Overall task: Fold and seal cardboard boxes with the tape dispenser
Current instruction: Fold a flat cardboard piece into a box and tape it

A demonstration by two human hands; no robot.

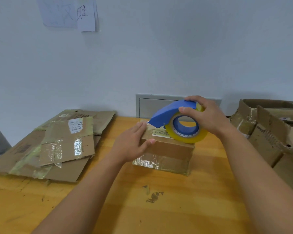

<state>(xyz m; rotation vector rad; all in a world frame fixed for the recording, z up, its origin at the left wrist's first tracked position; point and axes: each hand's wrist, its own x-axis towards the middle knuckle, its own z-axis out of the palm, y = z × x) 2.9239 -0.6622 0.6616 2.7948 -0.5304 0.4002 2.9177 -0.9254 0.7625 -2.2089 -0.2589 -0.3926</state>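
The small cardboard box (166, 149) stands closed on the worktop (108, 200), its top directly under both hands, which suits taping along the top seam. The left hand (134, 142) lies flat on the box's left end, fingers (139, 128) straight and the thumb hooked over the near edge; it grips nothing, and probably presses the flaps shut and keeps the box from sliding. The right hand (205, 115) curls round the blue tape dispenser (172, 115) from above, thumb on the near side, other fingers over the top. The dispenser's yellowish tape roll (188, 134) rests on the box top, and its nose points toward the left fingertips (the blade end sits just beside them), likely so a strip can start at that edge. Left of the left hand lies a stack of flattened cardboard (57, 146); well apart to the right of the right hand stand more boxes (269, 132).
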